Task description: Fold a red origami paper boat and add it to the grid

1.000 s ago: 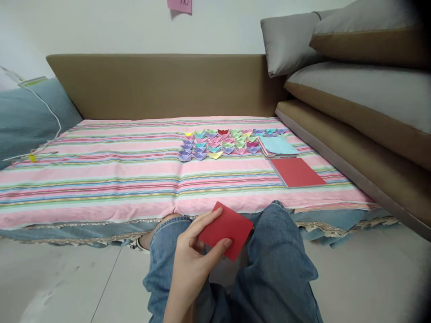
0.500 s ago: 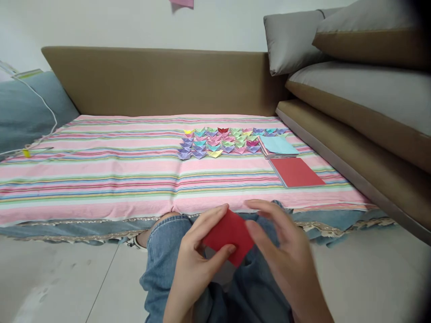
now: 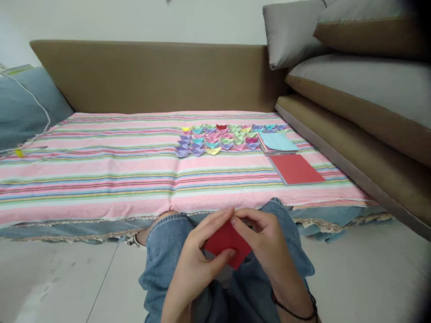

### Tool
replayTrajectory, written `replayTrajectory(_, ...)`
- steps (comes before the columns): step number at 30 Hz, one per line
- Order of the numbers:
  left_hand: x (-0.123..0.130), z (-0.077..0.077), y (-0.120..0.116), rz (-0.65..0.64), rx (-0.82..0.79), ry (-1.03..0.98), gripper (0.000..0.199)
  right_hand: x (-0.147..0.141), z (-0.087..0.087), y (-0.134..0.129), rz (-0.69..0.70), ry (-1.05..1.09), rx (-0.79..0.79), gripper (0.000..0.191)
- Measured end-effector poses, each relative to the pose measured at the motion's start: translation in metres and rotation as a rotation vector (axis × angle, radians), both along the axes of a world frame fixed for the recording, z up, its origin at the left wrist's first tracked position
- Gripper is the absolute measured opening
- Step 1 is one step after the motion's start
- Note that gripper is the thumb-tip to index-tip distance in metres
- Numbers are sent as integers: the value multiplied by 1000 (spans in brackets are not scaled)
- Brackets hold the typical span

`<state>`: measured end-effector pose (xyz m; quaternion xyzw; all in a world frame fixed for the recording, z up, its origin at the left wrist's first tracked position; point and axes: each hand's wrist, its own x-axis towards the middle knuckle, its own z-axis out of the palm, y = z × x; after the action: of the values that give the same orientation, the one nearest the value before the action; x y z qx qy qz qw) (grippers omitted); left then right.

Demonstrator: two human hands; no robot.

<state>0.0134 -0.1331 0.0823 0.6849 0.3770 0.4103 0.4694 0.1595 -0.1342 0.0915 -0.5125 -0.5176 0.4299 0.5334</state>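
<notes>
A folded piece of red paper (image 3: 226, 242) is held over my lap, one corner pointing up and another down. My left hand (image 3: 202, 255) grips it from the left, thumb across its front and fingers behind the upper left edge. My right hand (image 3: 266, 242) pinches its top corner between thumb and fingers, close to the left fingertips. Beyond, on the striped cloth, lie several rows of small folded paper boats (image 3: 220, 139) in many colours. Right of them are a stack of light blue-topped paper sheets (image 3: 279, 141) and a red-topped stack of sheets (image 3: 296, 169).
The pink striped cloth (image 3: 101, 179) covers a low couch seat against a brown backrest (image 3: 151, 76). Grey and brown cushions (image 3: 363, 85) pile up on the right. A white cable (image 3: 42, 107) runs along the left. My denim-clad knees (image 3: 168, 251) are below the seat edge.
My right hand has moved left and closed onto the paper's top corner, where it was apart with fingers spread. My left hand keeps its grip. The view has tilted slightly down.
</notes>
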Motion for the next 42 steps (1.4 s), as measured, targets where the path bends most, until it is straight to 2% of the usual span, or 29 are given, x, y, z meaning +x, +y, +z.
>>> replayTrajectory(4, 3, -3, 0, 23, 25, -13, 69, 0, -1, 3, -42, -23, 39, 12)
replayTrajectory(13, -5, -9, 3, 127, 80, -6, 59, 6, -6, 3, -31, -29, -5, 14)
replayTrajectory(19, -5, -5, 2, 50, 65, -3, 62, 2, -2, 5, 8, -33, 4, 10)
replayTrajectory(25, -4, -4, 2, -11, -41, -27, 60, 4, -1, 6, 14, -86, 78, 10)
replayTrajectory(28, -2, -5, 3, 11, -39, -43, 64, 4, 0, 5, 15, -94, 44, 11)
replayTrajectory(32, -3, -8, 3, 88, 19, -47, 60, 5, -1, 5, 7, -73, -13, 12)
replayTrajectory(42, -16, -12, 5, 194, 22, -20, 55, 11, -2, 3, 16, -75, -34, 13)
